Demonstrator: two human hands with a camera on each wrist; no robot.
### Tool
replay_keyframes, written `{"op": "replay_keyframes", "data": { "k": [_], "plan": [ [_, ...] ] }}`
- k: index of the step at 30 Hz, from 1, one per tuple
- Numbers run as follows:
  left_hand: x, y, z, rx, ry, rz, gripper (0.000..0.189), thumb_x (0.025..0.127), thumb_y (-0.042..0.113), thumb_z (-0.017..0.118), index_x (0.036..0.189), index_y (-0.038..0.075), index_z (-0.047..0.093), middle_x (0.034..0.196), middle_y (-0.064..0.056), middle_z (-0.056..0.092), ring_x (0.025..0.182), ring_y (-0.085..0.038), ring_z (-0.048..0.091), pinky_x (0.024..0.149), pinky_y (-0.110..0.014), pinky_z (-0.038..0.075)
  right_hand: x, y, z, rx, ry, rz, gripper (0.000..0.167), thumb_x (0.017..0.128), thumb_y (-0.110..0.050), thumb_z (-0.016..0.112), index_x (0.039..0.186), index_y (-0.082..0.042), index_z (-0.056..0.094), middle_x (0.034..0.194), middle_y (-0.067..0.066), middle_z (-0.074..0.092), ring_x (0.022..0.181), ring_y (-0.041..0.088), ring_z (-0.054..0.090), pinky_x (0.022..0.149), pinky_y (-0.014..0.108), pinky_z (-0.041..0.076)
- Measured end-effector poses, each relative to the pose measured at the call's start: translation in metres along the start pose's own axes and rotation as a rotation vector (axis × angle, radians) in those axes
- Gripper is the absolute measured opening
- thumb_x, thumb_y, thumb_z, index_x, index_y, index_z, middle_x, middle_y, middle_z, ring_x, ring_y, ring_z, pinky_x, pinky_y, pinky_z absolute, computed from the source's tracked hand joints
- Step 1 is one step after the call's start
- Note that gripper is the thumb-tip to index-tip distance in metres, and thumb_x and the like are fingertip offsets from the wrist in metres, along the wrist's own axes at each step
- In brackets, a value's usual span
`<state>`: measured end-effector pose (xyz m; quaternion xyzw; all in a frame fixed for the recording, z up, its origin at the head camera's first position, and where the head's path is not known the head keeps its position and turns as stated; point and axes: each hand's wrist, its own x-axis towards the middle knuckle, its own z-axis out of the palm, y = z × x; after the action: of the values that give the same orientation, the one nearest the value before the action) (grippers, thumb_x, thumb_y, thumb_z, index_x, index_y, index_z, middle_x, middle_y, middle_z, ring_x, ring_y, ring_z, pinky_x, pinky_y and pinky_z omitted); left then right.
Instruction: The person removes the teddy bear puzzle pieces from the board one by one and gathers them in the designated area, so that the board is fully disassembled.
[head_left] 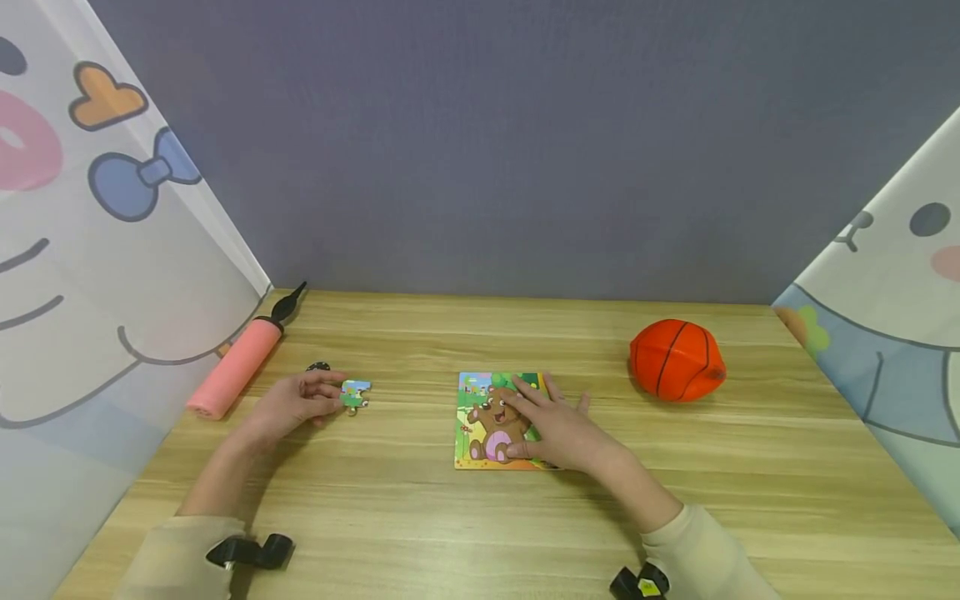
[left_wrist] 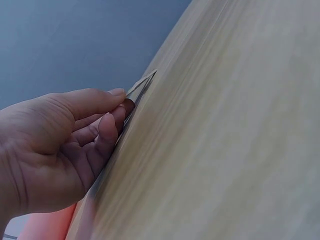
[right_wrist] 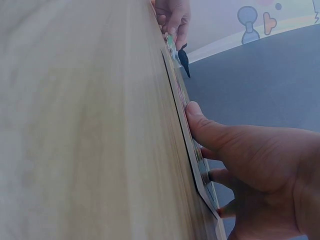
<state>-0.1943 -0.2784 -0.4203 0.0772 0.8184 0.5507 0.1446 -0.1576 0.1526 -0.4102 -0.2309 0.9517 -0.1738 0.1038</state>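
My left hand (head_left: pixel 296 404) pinches a jigsaw puzzle piece (head_left: pixel 356 393) between thumb and fingers, low over the table at the left. The piece is thin, with blue and green print; the left wrist view catches it edge-on. My right hand (head_left: pixel 562 429) lies with fingers spread on a square jigsaw puzzle (head_left: pixel 480 417) showing a brown bear. Its palm and fingers cover much of the puzzle's right side. In the right wrist view the thumb (right_wrist: pixel 196 117) and fingertips press on the top of the flat puzzle board.
A pink hand pump (head_left: pixel 238 367) with a black nozzle lies at the left edge. Just behind my left hand is a small black round object (head_left: pixel 318 366), partly hidden. A dented orange-red ball (head_left: pixel 675 360) sits at the right. A grey wall (head_left: pixel 517 150) closes the wooden table's back.
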Motion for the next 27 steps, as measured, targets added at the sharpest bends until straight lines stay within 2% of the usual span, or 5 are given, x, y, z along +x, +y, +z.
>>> {"op": "replay_keyframes", "data": {
  "k": [8,15,21,24,27],
  "plan": [
    [-0.002,0.001,-0.002,-0.005,0.000,-0.002,0.058,0.094,0.010,0.073,0.142,-0.009,0.047,0.112,-0.021,0.065,0.085,-0.018,0.062,0.065,-0.029,0.055,0.000,0.001,0.000,-0.007,0.005,-0.003,0.086,0.084,-0.058,0.072,0.158,-0.037,0.033,0.167,0.001,0.021,0.150,0.046,0.005,0.094,0.090,0.007],
    [-0.002,0.002,-0.002,-0.007,-0.012,0.005,0.057,0.095,0.009,0.071,0.143,-0.010,0.045,0.104,-0.020,0.062,0.084,-0.018,0.060,0.066,-0.029,0.055,-0.001,0.000,0.000,0.007,0.007,-0.007,0.086,0.084,-0.058,0.072,0.158,-0.037,0.033,0.167,0.002,0.021,0.150,0.047,0.005,0.094,0.090,0.006],
    [-0.002,0.002,-0.001,0.009,0.018,0.017,0.054,0.097,0.010,0.070,0.141,-0.010,0.046,0.097,-0.017,0.058,0.082,-0.019,0.059,0.068,-0.031,0.056,0.000,0.000,0.001,0.013,0.013,-0.006,0.087,0.083,-0.059,0.072,0.158,-0.037,0.034,0.167,0.003,0.022,0.150,0.047,0.005,0.094,0.090,0.006],
    [-0.001,0.004,0.002,0.034,0.051,0.022,0.052,0.097,0.015,0.070,0.140,-0.006,0.050,0.097,-0.017,0.059,0.081,-0.020,0.059,0.069,-0.032,0.057,0.000,0.000,0.000,0.022,0.015,0.015,0.091,0.082,-0.060,0.074,0.159,-0.031,0.034,0.167,0.002,0.021,0.151,0.044,0.005,0.095,0.089,0.006],
    [0.002,0.009,0.009,0.068,0.071,0.033,0.049,0.098,0.018,0.070,0.139,-0.002,0.053,0.095,-0.016,0.059,0.077,-0.021,0.059,0.066,-0.032,0.056,-0.001,0.001,0.000,0.036,0.015,0.050,0.101,0.080,-0.060,0.076,0.160,-0.017,0.031,0.168,0.007,0.017,0.152,0.041,0.005,0.098,0.087,0.006]
  ]
}}
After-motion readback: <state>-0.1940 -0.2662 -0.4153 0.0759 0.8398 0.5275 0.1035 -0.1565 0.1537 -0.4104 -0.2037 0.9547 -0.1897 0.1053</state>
